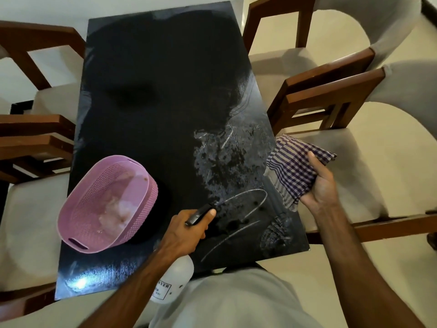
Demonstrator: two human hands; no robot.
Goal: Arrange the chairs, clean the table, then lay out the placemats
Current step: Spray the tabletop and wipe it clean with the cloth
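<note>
A glossy black table fills the middle of the head view, with wet spray marks on its near right part. My left hand grips the black trigger head of a white spray bottle, nozzle pointing over the wet patch. My right hand holds a folded purple-and-white checked cloth just off the table's right edge. A pink perforated basket sits on the table at the near left.
Wooden chairs with cream seats flank the table: two at the right and two at the left. Another cream seat lies at the near left. My light shirt fills the bottom centre.
</note>
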